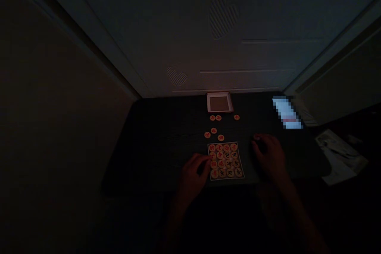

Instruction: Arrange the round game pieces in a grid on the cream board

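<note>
From the head camera I see a dim room, and at a dark counter (166, 147) a person works with two bare hands. On it lies a square printed card (226, 143), and many round Chinese chess pieces (225, 162) stand on this card in close rows, so it looks nearly covered. Six loose pieces (213, 130) are not yet on the card; they lie scattered between it and a shallow white box lid (219, 102) near the far edge of the counter. The left hand (193, 178) is at the left edge of the card, with its fingers (206, 159) curled against the nearest pieces, but in this darkness I cannot tell if they grasp one or only touch. The right hand (266, 156) is to the right of the card, and its fingers (257, 140) bend over a small reddish disc (256, 137), maybe one more piece, though I cannot tell if they are clenched on it. Farther right lies a bright object (286, 112), too blurred to name, and a crumpled paper (339, 156) sits beyond the counter
</note>
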{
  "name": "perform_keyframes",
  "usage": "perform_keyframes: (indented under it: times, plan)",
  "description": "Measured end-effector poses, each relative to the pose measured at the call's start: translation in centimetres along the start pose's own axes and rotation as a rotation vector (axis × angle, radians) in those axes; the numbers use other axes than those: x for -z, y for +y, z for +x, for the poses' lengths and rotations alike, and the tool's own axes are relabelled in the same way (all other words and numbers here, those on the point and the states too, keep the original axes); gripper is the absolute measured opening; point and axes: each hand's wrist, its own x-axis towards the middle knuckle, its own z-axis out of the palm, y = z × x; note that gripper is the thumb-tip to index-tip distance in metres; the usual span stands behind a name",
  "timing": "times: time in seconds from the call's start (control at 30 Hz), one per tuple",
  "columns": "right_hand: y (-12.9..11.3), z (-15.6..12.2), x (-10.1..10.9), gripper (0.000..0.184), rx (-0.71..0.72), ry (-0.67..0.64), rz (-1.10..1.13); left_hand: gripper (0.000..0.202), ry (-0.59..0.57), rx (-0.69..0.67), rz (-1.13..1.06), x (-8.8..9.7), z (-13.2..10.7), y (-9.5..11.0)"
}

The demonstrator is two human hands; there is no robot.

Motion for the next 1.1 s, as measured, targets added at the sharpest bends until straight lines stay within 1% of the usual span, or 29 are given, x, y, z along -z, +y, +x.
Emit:
perform_keyframes:
  times: [0.1,0.2,0.3,0.47,0.6,0.77,0.9,1.0,1.1]
  plan:
    - [0.8,0.3,-0.4,0.032,0.017,-0.028,-0.007,0.016,-0.004,0.003,0.005,0.1,0.1,0.1]
    - [0.7,0.3,-0.5,0.033,0.052,-0.055,0.009,0.016,-0.004,0.014,0.006,0.1,0.1,0.2]
    - [0.4,0.2,-0.4,0.035,0.073,-0.055,0.012,0.017,-0.011,0.017,0.004,0.1,0.1,0.1]
    - [0.1,-0.1,-0.4,0.035,0.046,-0.052,0.035,0.018,-0.006,0.019,0.016,0.1,0.1,0.1]
    - [-0.4,-0.8,-0.4,0.034,0.019,-0.074,0.127,0.018,-0.01,0.038,0.018,0.3,0.2,0.3]
    - [-2.0,-1.8,0.6,0.031,-0.015,-0.133,0.258,0.018,-0.002,0.041,0.019,0.2,0.3,0.3]
    - [-4.2,-2.6,1.4,0.024,0.033,-0.197,0.337,0.018,-0.003,0.044,0.041,0.3,0.3,0.4]
    - [-5.7,-3.2,1.6,0.022,0.06,-0.23,0.398,0.017,0.017,0.055,0.04,0.3,0.4,0.4]
    - [-6.6,-3.6,1.4,0.026,0.04,-0.243,0.423,0.017,0.052,0.059,0.016,0.5,0.5,0.3]
